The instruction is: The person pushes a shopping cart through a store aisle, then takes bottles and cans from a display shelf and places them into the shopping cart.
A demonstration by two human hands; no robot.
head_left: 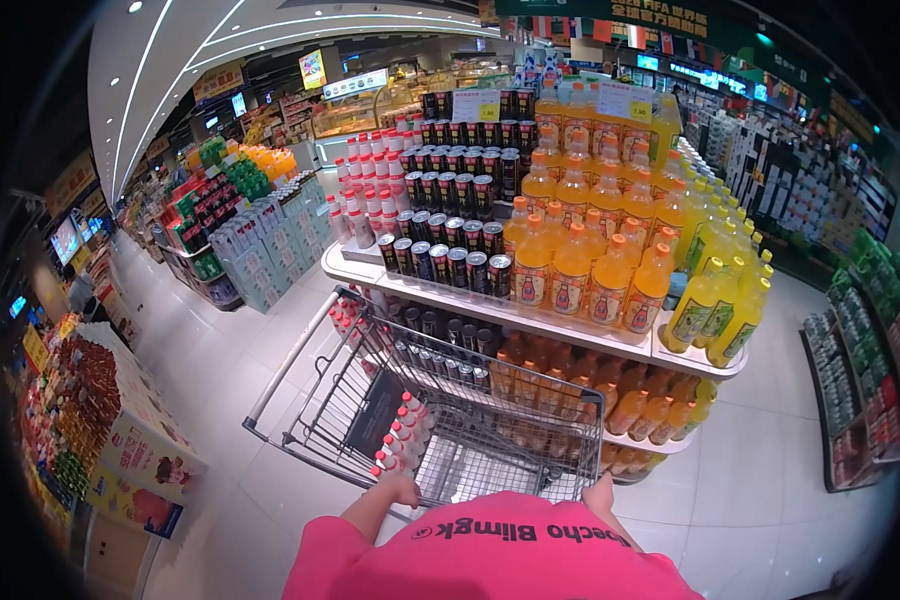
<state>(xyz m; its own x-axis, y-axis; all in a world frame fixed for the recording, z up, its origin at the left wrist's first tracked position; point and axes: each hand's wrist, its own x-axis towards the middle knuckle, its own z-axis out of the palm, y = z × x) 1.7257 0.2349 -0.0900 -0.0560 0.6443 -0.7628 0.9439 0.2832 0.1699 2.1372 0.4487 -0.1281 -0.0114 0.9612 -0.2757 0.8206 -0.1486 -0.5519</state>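
A wire shopping cart [470, 420] stands right in front of me, its handle bar [290, 355] toward the left. My left hand [401, 490] is closed at the near side rim of the cart, beside several red-capped bottles [403, 438] standing inside it. At the cart's right-hand corner, my right hand [598, 493] is closed around the rim. The fingers of both hands are partly hidden. A dark panel [374, 413] is fixed inside the basket near the handle end, and the rest of the wire floor shows bare.
Beyond the cart is a tiered display [610, 340] with dark cans [455, 265], orange drink bottles [570, 265], yellow bottles [705, 305] and red-capped bottles [365, 190]. Stacked cartons [270, 255] stand at left, a snack bin [135, 455] nearer, and shelved drinks [860, 350] at right.
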